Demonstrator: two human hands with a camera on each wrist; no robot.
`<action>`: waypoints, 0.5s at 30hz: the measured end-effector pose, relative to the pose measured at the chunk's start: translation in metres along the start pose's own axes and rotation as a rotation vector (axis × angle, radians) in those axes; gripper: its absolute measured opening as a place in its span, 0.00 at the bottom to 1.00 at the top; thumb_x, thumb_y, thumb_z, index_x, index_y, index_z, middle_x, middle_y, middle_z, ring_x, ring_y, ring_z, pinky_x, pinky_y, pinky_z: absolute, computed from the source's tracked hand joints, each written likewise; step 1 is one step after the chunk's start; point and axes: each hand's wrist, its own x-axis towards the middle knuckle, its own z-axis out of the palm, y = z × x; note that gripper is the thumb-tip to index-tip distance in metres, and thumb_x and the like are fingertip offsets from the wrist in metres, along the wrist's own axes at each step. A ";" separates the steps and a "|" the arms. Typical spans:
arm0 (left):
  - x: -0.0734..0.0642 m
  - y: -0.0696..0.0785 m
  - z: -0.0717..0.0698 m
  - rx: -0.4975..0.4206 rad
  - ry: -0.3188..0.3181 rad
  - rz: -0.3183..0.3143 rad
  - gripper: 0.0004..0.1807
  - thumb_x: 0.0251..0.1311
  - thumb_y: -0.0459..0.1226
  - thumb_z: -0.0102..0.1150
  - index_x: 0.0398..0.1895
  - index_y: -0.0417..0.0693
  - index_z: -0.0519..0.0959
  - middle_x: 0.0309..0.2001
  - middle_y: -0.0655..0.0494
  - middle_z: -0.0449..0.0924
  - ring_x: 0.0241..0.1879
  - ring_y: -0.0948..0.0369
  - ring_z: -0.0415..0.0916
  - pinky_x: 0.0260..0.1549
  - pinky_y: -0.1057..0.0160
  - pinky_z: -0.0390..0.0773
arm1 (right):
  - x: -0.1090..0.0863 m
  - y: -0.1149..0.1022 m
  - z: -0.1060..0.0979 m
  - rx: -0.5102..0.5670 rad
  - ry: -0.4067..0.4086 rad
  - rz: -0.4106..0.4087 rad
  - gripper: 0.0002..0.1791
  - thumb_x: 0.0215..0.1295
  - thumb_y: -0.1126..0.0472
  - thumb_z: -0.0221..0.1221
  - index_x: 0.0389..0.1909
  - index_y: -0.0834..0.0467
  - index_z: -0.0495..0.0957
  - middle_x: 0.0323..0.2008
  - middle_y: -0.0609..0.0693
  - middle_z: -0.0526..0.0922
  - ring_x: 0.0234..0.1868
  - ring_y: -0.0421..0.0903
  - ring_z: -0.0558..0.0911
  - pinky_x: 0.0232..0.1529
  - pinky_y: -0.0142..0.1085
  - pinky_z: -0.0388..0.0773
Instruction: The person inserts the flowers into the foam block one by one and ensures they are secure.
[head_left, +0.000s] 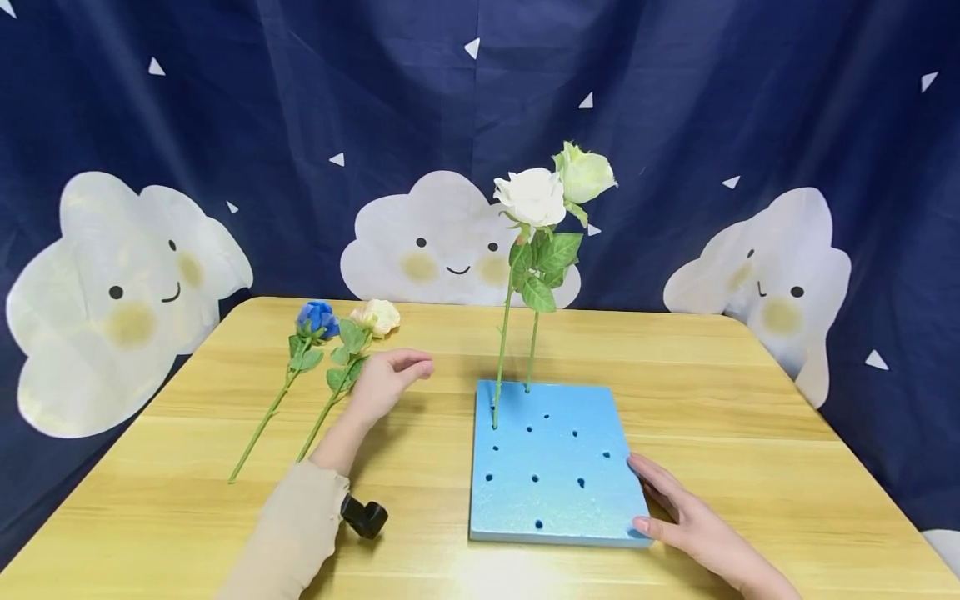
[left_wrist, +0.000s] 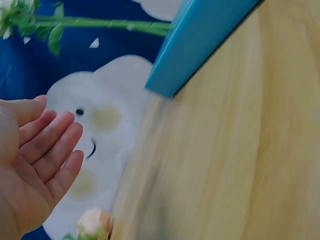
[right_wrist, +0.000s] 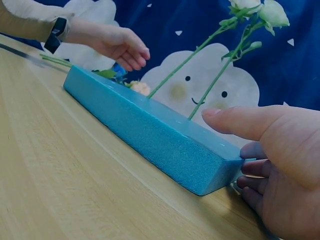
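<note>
A blue foam block (head_left: pixel 555 500) with several holes lies flat on the table. A white rose (head_left: pixel 531 197) and a pale green rose (head_left: pixel 587 173) stand upright in its far-left part, stems in holes. My right hand (head_left: pixel 693 529) rests against the block's near right corner, thumb by the top edge and fingers along the side. My left hand (head_left: pixel 384 383) hovers left of the block, holding nothing; its fingers look relaxed in the left wrist view. Below and beside it lies a cream-pink rose (head_left: pixel 377 317), part of its leaves hidden by the hand. Left of that lies a blue rose (head_left: pixel 318 319).
The wooden table (head_left: pixel 750 400) extends on both sides of the block. Behind it hangs a dark blue curtain (head_left: pixel 405 83) with smiling clouds and white triangles. A black wrist device (head_left: pixel 364 517) sits on the left sleeve.
</note>
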 end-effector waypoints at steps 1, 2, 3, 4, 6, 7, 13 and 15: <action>-0.001 -0.002 -0.005 0.007 0.014 -0.008 0.14 0.60 0.40 0.60 0.42 0.39 0.82 0.36 0.49 0.84 0.39 0.55 0.80 0.42 0.56 0.76 | 0.000 0.000 0.000 0.001 -0.001 -0.001 0.37 0.69 0.64 0.51 0.71 0.66 0.41 0.69 0.71 0.36 0.57 0.15 0.53 0.54 0.14 0.55; -0.001 -0.004 -0.011 0.016 0.028 -0.018 0.15 0.60 0.41 0.60 0.43 0.39 0.82 0.37 0.48 0.84 0.40 0.54 0.80 0.43 0.56 0.76 | 0.000 0.000 0.000 0.003 -0.004 -0.003 0.37 0.69 0.64 0.51 0.71 0.66 0.41 0.69 0.71 0.36 0.57 0.15 0.53 0.54 0.14 0.55; -0.002 -0.007 -0.016 0.023 0.042 -0.032 0.15 0.60 0.41 0.60 0.44 0.38 0.81 0.37 0.47 0.83 0.40 0.54 0.80 0.43 0.56 0.76 | 0.001 0.000 0.000 0.005 -0.008 -0.007 0.37 0.69 0.64 0.51 0.71 0.66 0.41 0.68 0.72 0.36 0.57 0.15 0.53 0.54 0.14 0.55; -0.003 -0.010 -0.022 0.034 0.058 -0.048 0.17 0.60 0.42 0.60 0.44 0.37 0.81 0.38 0.47 0.83 0.41 0.54 0.79 0.43 0.58 0.75 | 0.001 0.000 0.000 0.006 -0.009 -0.010 0.37 0.69 0.64 0.51 0.71 0.66 0.41 0.68 0.72 0.36 0.58 0.15 0.53 0.54 0.14 0.55; -0.005 -0.014 -0.035 0.051 0.095 -0.074 0.19 0.60 0.43 0.60 0.46 0.36 0.80 0.39 0.46 0.83 0.41 0.55 0.79 0.42 0.61 0.76 | 0.001 0.000 0.000 0.012 -0.014 -0.011 0.37 0.69 0.65 0.51 0.71 0.67 0.41 0.68 0.72 0.35 0.57 0.15 0.53 0.54 0.14 0.55; -0.007 -0.016 -0.041 0.063 0.114 -0.084 0.19 0.60 0.43 0.59 0.46 0.36 0.79 0.39 0.46 0.83 0.41 0.56 0.79 0.41 0.64 0.75 | 0.001 0.000 0.000 0.015 -0.016 -0.011 0.37 0.69 0.65 0.51 0.71 0.67 0.40 0.68 0.72 0.35 0.57 0.15 0.53 0.54 0.14 0.55; -0.020 -0.029 -0.079 0.121 0.189 -0.158 0.20 0.62 0.42 0.57 0.49 0.33 0.78 0.40 0.44 0.82 0.34 0.71 0.76 0.38 0.70 0.74 | 0.001 0.001 -0.001 0.014 -0.015 0.007 0.38 0.68 0.64 0.51 0.71 0.67 0.40 0.68 0.72 0.35 0.56 0.15 0.53 0.53 0.14 0.55; -0.025 -0.035 -0.089 0.125 0.178 -0.187 0.21 0.63 0.41 0.56 0.51 0.32 0.76 0.41 0.42 0.81 0.34 0.70 0.76 0.38 0.66 0.76 | 0.001 0.001 -0.001 0.012 -0.014 0.014 0.38 0.68 0.64 0.52 0.71 0.66 0.41 0.68 0.72 0.35 0.56 0.14 0.53 0.53 0.14 0.55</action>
